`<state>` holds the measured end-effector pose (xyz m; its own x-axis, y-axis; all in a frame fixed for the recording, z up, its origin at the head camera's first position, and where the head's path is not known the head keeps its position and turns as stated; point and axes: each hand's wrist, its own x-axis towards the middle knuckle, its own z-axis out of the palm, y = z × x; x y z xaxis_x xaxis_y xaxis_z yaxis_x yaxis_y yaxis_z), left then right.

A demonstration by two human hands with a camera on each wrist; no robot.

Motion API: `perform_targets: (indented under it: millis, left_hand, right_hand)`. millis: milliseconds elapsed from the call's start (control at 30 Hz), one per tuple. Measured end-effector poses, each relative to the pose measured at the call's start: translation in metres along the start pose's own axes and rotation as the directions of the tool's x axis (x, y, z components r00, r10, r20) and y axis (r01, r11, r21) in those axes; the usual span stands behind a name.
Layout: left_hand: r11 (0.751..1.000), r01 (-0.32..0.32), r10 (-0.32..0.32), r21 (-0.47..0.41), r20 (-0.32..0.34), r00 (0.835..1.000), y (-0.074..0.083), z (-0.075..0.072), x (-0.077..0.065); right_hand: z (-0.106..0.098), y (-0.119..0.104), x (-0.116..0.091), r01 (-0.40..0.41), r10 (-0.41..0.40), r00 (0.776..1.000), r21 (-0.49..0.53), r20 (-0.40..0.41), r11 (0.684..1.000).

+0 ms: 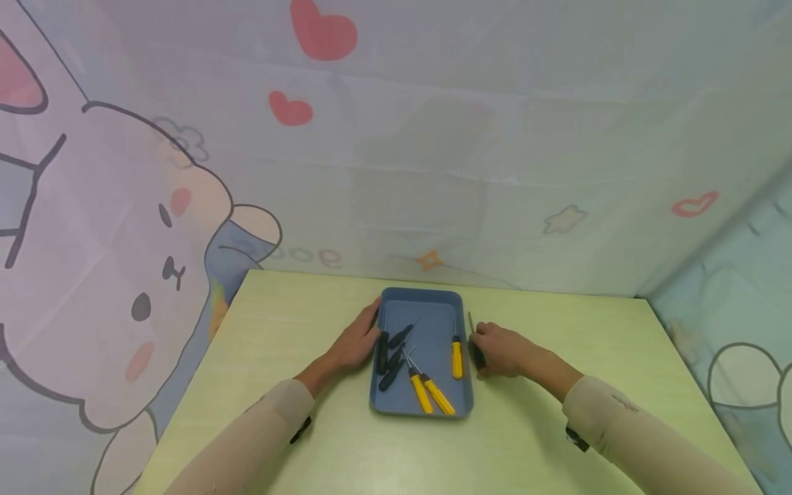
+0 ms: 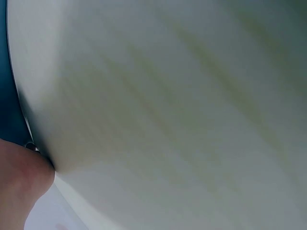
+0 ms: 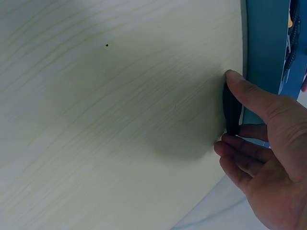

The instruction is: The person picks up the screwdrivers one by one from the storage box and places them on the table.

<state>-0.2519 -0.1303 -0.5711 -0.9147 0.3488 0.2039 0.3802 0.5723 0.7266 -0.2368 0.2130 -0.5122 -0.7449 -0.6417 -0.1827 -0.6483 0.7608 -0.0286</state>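
A blue-grey tray (image 1: pixel 423 294) on the table holds several black-handled and yellow-handled screwdrivers. Its left side is touched by my left hand (image 1: pixel 357 342), whose fingers lie along the outer wall; only part of that hand (image 2: pixel 26 184) enters the left wrist view. Just outside the tray's right wall, my right hand (image 1: pixel 502 349) pinches a black-handled screwdriver (image 1: pixel 477 355) between thumb and fingers, its thin shaft pointing away from me. The right wrist view shows the dark handle (image 3: pixel 231 109) between thumb and fingertips, close to the table.
Inside the tray, black screwdrivers (image 1: pixel 383 354) lie at the left, two yellow ones (image 1: pixel 438 395) at the near end and another yellow one (image 1: pixel 457 359) along the right. The pale wood-grain table (image 1: pixel 297 302) ends at a printed cloth backdrop (image 1: pixel 421 172).
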Motion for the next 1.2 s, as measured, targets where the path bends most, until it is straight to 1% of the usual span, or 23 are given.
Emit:
perform_targets:
  millis: [200,300,400,633,867,1033,1200]
  left_hand:
    - [1.000,0.007,-0.007,0.001,0.011,1.000,0.0007,-0.0030,0.0004]
    - [1.000,0.012,-0.012,0.000,0.004,1.000,0.0021,-0.0039,-0.0004]
    - [1.000,0.021,-0.021,-0.001,-0.004,1.000,0.0032,-0.0038,-0.0011]
    - [1.000,0.019,-0.019,0.000,0.013,1.000,0.0057,-0.0042,-0.0026]
    - [1.000,0.026,-0.026,0.012,0.009,1.000,0.0077,-0.0037,-0.0026]
    - [0.999,0.038,-0.038,0.022,0.013,0.999,0.0049,-0.0014,-0.0027]
    - [0.999,0.028,-0.028,0.025,0.010,1.000,0.0007,-0.0009,-0.0016]
  right_hand:
    - [0.0011,0.0008,0.0000,0.008,-0.008,1.000,0.008,-0.012,1.000]
    - [0.0006,0.0020,-0.0002,0.012,-0.011,1.000,0.014,-0.020,1.000]
    - [0.0010,0.0032,-0.0003,0.019,-0.018,0.999,0.023,-0.032,1.000]
    - [0.0051,0.0048,-0.0032,0.011,-0.010,0.999,0.033,-0.043,0.999]
    - [0.0065,0.0053,-0.0071,0.018,-0.014,0.997,0.043,-0.073,0.999]
    - [0.0068,0.0060,-0.0094,0.010,-0.005,0.998,0.075,-0.069,0.997]
    - [0.0049,0.0068,-0.0086,0.015,-0.012,0.999,0.078,-0.048,0.997]
